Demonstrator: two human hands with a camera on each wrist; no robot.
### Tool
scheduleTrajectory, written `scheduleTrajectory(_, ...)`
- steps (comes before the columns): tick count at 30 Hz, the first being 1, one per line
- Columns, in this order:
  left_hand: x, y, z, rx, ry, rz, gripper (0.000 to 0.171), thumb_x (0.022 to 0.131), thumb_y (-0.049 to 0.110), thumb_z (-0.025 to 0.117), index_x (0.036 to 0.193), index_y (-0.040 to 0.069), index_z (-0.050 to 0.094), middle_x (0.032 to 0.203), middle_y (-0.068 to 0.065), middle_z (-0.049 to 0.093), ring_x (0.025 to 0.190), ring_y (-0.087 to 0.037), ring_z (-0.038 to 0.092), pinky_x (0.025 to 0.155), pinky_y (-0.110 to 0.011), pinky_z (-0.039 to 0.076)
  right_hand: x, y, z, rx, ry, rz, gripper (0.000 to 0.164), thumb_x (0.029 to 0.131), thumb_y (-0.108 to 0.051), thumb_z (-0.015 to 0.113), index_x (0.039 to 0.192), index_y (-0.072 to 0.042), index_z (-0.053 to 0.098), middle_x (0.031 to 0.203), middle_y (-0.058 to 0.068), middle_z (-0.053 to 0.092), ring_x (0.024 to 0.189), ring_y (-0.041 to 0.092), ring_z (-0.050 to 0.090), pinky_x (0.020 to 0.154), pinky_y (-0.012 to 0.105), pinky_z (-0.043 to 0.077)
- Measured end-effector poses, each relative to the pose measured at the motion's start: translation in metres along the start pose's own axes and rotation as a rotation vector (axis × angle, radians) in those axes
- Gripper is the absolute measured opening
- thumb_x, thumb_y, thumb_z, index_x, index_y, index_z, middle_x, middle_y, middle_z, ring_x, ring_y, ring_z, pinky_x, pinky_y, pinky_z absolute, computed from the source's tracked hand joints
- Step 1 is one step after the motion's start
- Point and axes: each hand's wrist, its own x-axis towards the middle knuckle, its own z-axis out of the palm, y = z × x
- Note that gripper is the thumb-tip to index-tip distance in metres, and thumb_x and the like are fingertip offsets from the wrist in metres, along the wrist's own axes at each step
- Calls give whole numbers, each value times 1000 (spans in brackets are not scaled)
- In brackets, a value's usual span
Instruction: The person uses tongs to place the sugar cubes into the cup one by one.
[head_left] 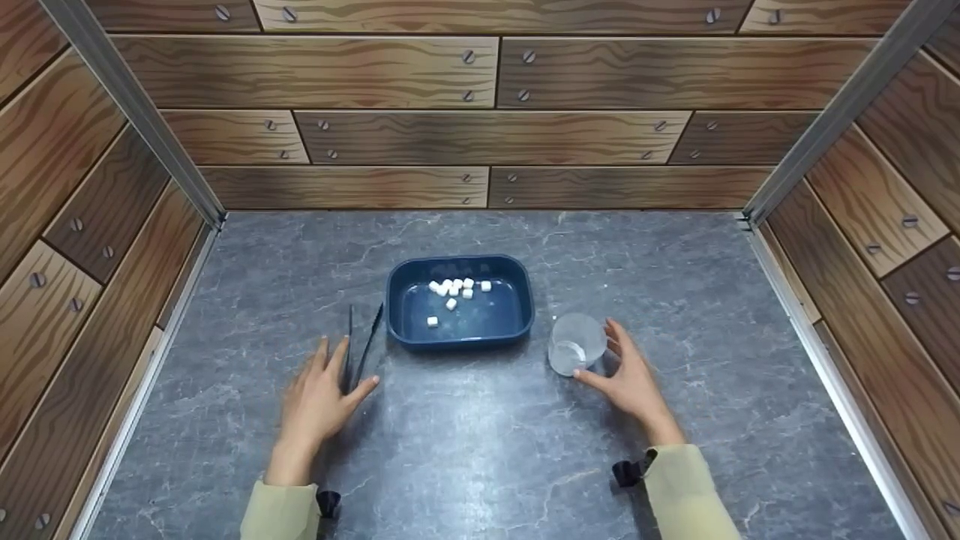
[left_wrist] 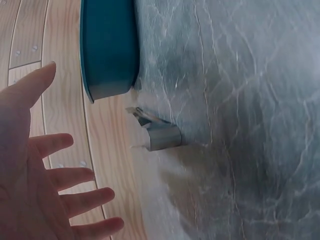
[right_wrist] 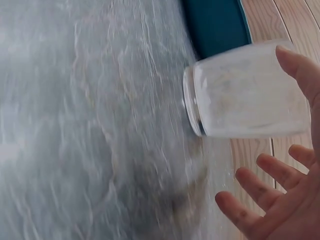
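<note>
My left hand [head_left: 316,397] is spread over the table beside a pair of dark tongs [head_left: 370,337], with nothing in its grasp. The tongs lie just left of the blue tray, their two arms apart. In the left wrist view, their bent end [left_wrist: 165,137] looks grey, and the fingers are clear of it. On the right, a clear plastic cup [head_left: 576,345] stands on the table. My right hand [head_left: 632,379] is around its right side, fingers extended and thumb at the near edge. The right wrist view has the thumb overlapping the cup [right_wrist: 245,95], the other fingers apart from it.
A dark blue rectangular tray [head_left: 461,345] sits in the middle, between the hands. Several small white cubes [head_left: 454,289] lie in it, mostly toward its back. Wood-patterned walls [head_left: 480,135] enclose the grey marbled tabletop [head_left: 480,465] at the back and both sides.
</note>
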Motion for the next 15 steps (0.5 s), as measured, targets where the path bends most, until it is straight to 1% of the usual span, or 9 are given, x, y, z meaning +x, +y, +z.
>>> scheduleTrajectory(5,-1,4,2,-31,-21,-9,90,86,60,66,153,11,33,154,-27,27,131,-53,37,95,-71,33,6,-2,6,39,-9,27,106,75,-33,87,154,-6,22,153,25,28,134,47,37,105,53,36)
scheduleTrajectory(9,0,6,5,-81,-34,-12,93,83,52,73,153,6,32,151,-30,30,129,-54,39,96,-68,34,10,-4,10,69,-4,43,105,73,-32,88,153,-9,24,153,26,28,131,51,37,102,53,39)
scheduleTrajectory(12,2,7,8,-91,-41,-11,94,82,48,76,152,3,32,148,-32,35,128,-52,41,97,-66,36,12,-6,13,76,4,52,104,73,-32,88,153,-9,25,153,25,28,132,49,37,101,53,40)
scheduleTrajectory(15,3,7,11,-72,-47,-21,94,81,46,77,151,2,33,142,-31,42,123,-51,47,94,-64,39,14,-6,16,68,17,60,102,75,-30,87,152,-7,26,153,24,30,132,44,39,100,51,40)
